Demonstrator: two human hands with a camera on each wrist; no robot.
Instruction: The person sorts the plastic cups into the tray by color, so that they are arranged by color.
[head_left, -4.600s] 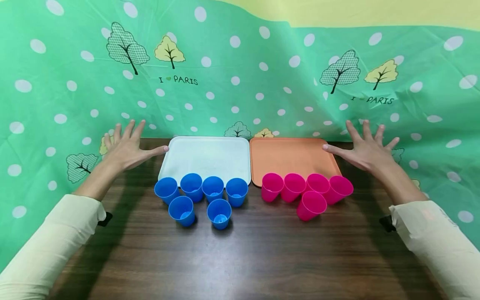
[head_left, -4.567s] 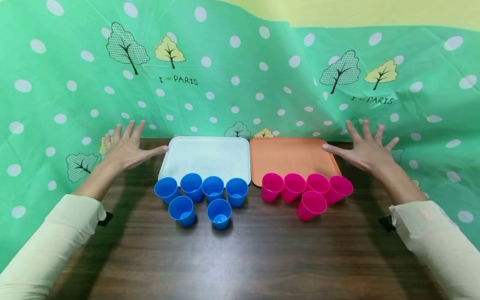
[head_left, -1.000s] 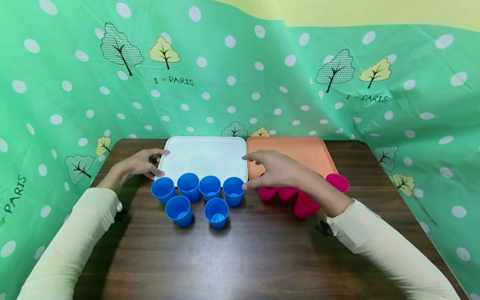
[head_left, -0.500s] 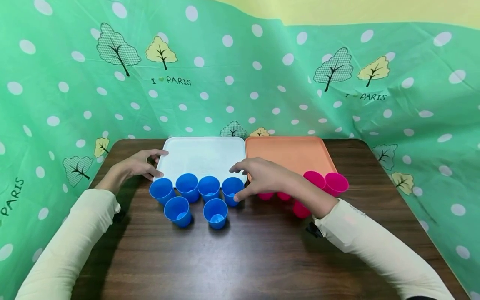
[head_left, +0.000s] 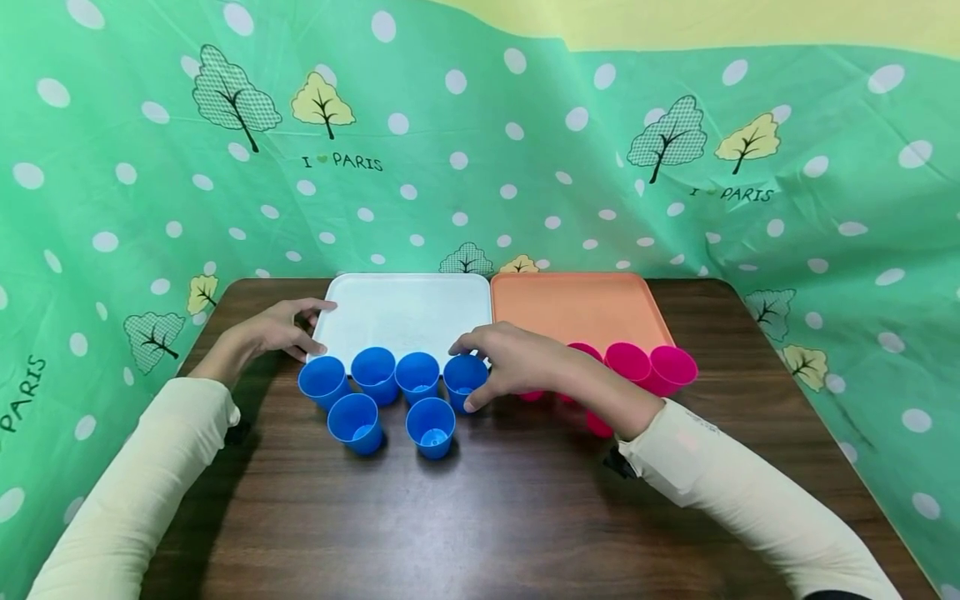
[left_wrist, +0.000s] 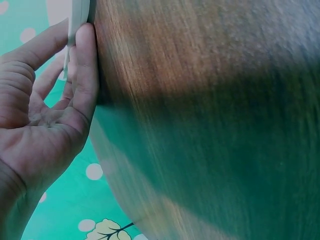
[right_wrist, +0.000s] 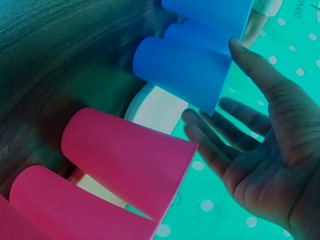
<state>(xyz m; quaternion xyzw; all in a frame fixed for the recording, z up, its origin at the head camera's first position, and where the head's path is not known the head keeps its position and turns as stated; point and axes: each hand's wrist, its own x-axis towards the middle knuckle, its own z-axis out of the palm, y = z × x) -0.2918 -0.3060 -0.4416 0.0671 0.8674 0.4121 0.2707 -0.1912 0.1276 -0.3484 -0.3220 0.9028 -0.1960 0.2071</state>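
Observation:
My left hand [head_left: 281,327] pinches the left edge of a white tray [head_left: 408,304] at the back of the table; the left wrist view shows the tray's edge [left_wrist: 78,22] between thumb and fingers. My right hand [head_left: 517,358] is at the rightmost blue cup [head_left: 459,379], with the thumb at the near side of its rim and the fingers at the far side. In the right wrist view the fingers of the right hand [right_wrist: 265,145] are spread loosely about the rim of a blue cup [right_wrist: 185,70].
Several other blue cups [head_left: 355,423] stand upright in front of the white tray. Several pink cups [head_left: 672,369] stand before an orange tray [head_left: 585,304], partly hidden by my right forearm. A dotted green cloth [head_left: 465,167] hangs behind the wooden table [head_left: 450,533].
From beside the trays, my hands have come in: the left to the white tray's edge, the right leftward across the pink cups to the rightmost blue cup. The cups have not moved.

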